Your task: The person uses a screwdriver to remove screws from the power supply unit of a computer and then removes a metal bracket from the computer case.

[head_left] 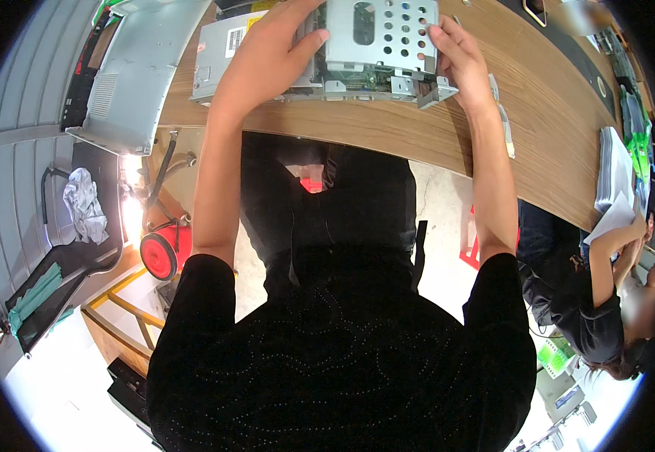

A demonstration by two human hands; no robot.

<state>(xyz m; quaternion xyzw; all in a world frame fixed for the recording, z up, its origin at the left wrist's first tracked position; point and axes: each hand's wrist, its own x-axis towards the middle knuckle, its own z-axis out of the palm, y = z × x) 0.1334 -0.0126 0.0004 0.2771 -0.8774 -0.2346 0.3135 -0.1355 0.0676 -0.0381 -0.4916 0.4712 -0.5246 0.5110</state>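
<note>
An open silver computer case (pixel 335 94) lies at the top of the view, near the table's front edge. A metal drive cage (pixel 378 53) with round holes and one oblong slot sits in it, with green circuit board showing below. My left hand (pixel 271 56) grips the cage's left side, thumb at its edge; the fingertips are cut off by the upper edge. At the cage's right side, my right hand (pixel 459 56) is closed with bent fingers against the edge. Left of my left wrist is a silver metal box (pixel 218 53) with a white label.
A detached case panel (pixel 131 75) stands at the table's left end. The wooden table (pixel 546 143) runs to the right, where a paper stack (pixel 613 169) lies beside a seated person (pixel 591 294). A red cylindrical object (pixel 165 252) is on the floor at left.
</note>
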